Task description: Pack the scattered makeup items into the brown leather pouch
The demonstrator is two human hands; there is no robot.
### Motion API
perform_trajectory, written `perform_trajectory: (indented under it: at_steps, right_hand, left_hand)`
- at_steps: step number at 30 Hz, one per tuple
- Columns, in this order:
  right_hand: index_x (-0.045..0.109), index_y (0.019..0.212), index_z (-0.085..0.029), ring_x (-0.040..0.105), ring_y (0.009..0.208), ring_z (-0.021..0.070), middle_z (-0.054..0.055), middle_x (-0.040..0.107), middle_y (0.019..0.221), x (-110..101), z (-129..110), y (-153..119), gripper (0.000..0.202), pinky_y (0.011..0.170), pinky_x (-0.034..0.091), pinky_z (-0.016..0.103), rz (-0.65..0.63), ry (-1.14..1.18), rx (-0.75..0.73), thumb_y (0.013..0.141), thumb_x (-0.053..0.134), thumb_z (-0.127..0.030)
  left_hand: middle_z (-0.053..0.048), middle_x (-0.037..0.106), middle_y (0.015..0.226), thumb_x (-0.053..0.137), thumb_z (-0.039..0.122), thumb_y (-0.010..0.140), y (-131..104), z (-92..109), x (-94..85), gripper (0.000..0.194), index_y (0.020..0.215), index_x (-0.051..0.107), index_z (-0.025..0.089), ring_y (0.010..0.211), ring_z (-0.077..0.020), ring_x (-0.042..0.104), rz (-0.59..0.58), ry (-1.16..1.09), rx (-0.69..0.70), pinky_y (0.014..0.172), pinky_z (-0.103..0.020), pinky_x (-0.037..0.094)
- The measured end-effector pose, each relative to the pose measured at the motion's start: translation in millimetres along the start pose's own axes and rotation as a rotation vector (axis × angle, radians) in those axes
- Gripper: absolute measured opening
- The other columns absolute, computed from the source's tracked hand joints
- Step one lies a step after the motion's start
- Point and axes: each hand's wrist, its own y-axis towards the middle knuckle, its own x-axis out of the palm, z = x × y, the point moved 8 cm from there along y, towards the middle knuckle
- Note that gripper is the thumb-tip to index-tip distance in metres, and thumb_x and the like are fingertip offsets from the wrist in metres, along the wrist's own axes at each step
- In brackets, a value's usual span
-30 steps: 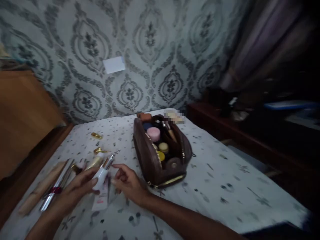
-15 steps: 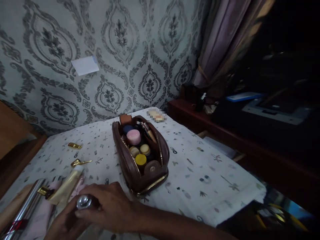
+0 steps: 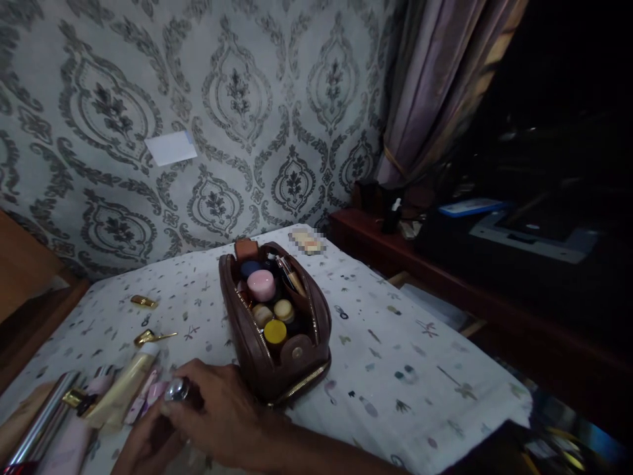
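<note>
While pinching a silver-topped item [image 3: 177, 390] between thumb and forefinger of the right hand [image 3: 220, 406], toward the near left part of the table [image 3: 366, 369], have the left hand [image 3: 148, 439] just below, with its fingers mostly hidden; cannot tell its grip. Can see a brown bag [image 3: 252, 356] unzipped just beyond the right knuckles, upright around the middle of the table; cannot tell touching from merely near. Can make out inside it a pink-lidded jar [image 3: 261, 285], a yellow-lidded jar [image 3: 275, 334] in front, and slim sticks [image 3: 294, 276] along the right wall. Left of the hands, toward the table's left edge, can see a cream tube [image 3: 121, 389] and a silver tube [image 3: 44, 419], lying flat. Beyond them, toward the far left corner, can see two gold clips [image 3: 144, 338], set apart. At the far right corner, can see a pale flat item [image 3: 306, 241], blurred.
</note>
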Motion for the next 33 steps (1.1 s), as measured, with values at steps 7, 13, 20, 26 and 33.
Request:
perform_trajectory:
  at_steps: [7,13,20,26,33]
  right_hand:
    - [0.068,0.105,-0.018,0.054,0.065,0.0122,-0.004,0.055,0.067,6.8,23.7,1.6,0.026,0.061,0.040,0.021,0.182,0.247,0.006,0.084,0.066,-0.033]
    - [0.063,0.124,-0.022,0.061,0.083,0.0178,0.003,0.066,0.087,14.6,30.3,-5.8,0.038,0.074,0.047,0.025,0.202,0.154,-0.014,0.088,0.063,-0.036]
    - [0.070,0.103,-0.023,0.057,0.069,0.0138,-0.002,0.060,0.073,19.9,30.1,-2.7,0.020,0.062,0.044,0.020,0.150,0.200,0.005,0.088,0.064,-0.036]
    - [0.071,0.091,-0.020,0.055,0.065,0.0123,-0.003,0.058,0.069,29.3,34.9,2.6,0.012,0.058,0.043,0.019,0.091,0.303,0.080,0.082,0.067,-0.028]
    - [0.063,0.127,-0.025,0.066,0.089,0.0212,0.002,0.070,0.091,26.9,29.2,-13.0,0.053,0.081,0.053,0.030,0.146,0.143,0.052,0.075,0.070,-0.021]
  left_hand:
    - [-0.009,0.074,0.118,0.087,0.048,0.060,10.3,14.4,14.5,0.055,0.108,0.076,0.022,0.126,-0.0370,0.058,-0.063,-0.111,0.034,0.109,-0.042,0.046]
    - [-0.010,0.072,0.124,0.086,0.050,0.060,9.1,-5.3,1.7,0.063,0.115,0.074,0.022,0.136,-0.0382,0.048,0.002,-0.235,0.003,0.113,-0.046,0.041]
    - [-0.008,0.072,0.124,0.087,0.051,0.059,13.6,-25.7,-11.4,0.056,0.107,0.078,0.024,0.137,-0.0390,0.046,0.019,-0.189,-0.032,0.116,-0.046,0.037]
    - [-0.009,0.075,0.116,0.089,0.050,0.054,9.4,-26.5,-13.8,0.052,0.097,0.079,0.023,0.130,-0.0409,0.053,0.003,-0.204,-0.090,0.114,-0.049,0.038]
    - [-0.010,0.075,0.107,0.090,0.050,0.052,1.3,-3.6,-0.5,0.050,0.092,0.077,0.022,0.117,-0.0383,0.061,0.007,-0.331,-0.135,0.099,-0.042,0.052]
